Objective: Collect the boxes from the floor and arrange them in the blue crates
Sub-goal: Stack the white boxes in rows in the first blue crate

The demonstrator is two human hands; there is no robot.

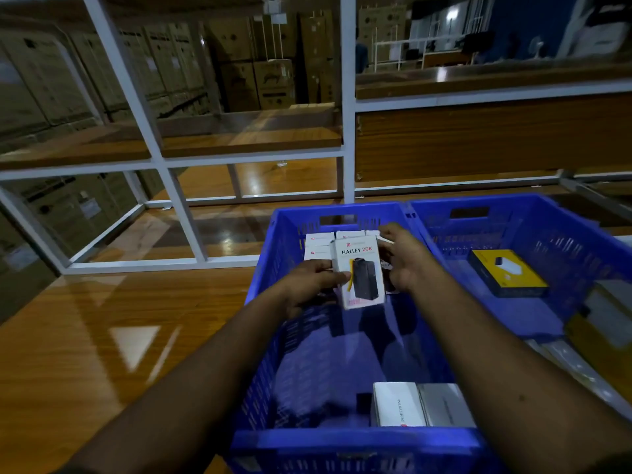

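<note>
Over the near blue crate [270, 340] my left hand [313, 285] grips a white "HALLEY 20K" box [359, 273] by its left edge, held upright. My right hand [405, 258] is closed on another white box [384, 239] just behind it; most of that box is hidden. Several white boxes [319, 242] lie in a row at the crate's far end. Two more white and grey boxes [422, 403] stand at its near end. A yellow and black box [508, 273] lies in the second blue crate [564, 234] to the right.
Both crates sit on a glossy wooden surface [119, 336]. A white metal rack frame [164, 186] with wooden shelves rises behind them. Stacked brown cartons [256, 63] fill the background. A flat pale item [608, 313] lies right of the second crate.
</note>
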